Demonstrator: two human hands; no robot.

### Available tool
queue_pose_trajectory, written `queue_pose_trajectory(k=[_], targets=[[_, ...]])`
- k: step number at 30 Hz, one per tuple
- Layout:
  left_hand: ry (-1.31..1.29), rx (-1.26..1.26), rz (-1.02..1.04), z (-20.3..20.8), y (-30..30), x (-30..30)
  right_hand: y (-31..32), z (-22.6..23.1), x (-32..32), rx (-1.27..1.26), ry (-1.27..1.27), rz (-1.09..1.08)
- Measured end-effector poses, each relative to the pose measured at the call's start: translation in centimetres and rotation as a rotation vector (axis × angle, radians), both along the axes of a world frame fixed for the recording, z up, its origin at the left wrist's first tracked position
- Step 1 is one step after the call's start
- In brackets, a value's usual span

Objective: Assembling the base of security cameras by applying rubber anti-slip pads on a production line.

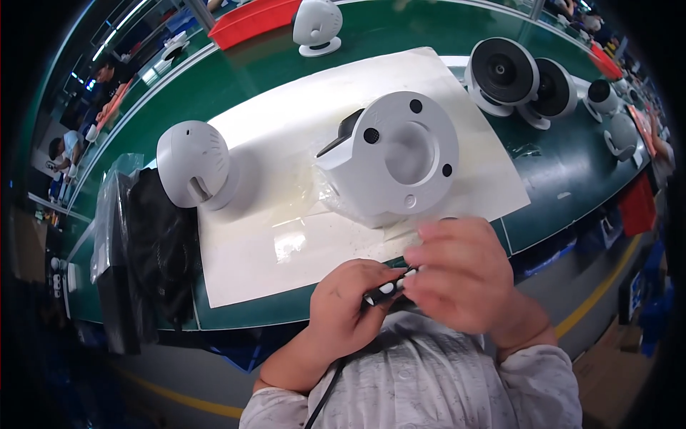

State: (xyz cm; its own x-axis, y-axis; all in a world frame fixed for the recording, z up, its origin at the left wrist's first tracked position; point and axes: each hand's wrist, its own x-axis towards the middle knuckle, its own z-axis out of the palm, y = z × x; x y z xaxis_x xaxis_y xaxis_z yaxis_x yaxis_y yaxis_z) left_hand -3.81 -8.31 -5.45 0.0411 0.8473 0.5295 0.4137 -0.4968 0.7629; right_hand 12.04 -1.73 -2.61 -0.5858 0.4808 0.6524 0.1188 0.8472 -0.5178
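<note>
My left hand (348,304) is closed round a slim black handheld tool with white parts (386,289); its exact kind does not show. A black cable (327,395) runs down beside my left forearm. My right hand (461,275) is at the tool's far end, fingers bent and smeared by motion. A small dark thing (448,219) peeps out at its fingertips, too little to name. Beyond my hands a white round-bodied device (343,187) lies tipped over, its ring-shaped base (434,132) facing up. Three black round pads (371,136) and a pale round recess (409,201) mark that base.
A white sheet (250,279) covers part of the green table (271,68). Another white device (191,163) stands left, beside black bags (168,247) and clear plastic (111,214). Black-fronted fan-like units (500,71) stand right. A red bin (250,23) is behind; people work farther off.
</note>
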Motion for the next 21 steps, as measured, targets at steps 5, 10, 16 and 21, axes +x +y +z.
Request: queue_pose_trajectory(k=[5, 10, 16, 21], targets=[[-0.006, 0.066, 0.078, -0.5, 0.5, -0.5, 0.6, 0.1, 0.0, 0.209, 0.166, -0.14], [0.052, 0.054, 0.112, 0.4, 1.4, 0.0, 3.7, 0.3, -1.0, -0.055, 0.137, -0.23], [-0.01, -0.007, 0.078, -0.3, 1.5, 0.1, 2.7, 0.8, -0.6, 0.187, -0.065, -0.34], [0.002, -0.04, 0.074, -0.1, 1.4, 0.0, 0.5, 1.8, -0.3, 0.392, -0.553, -0.382]])
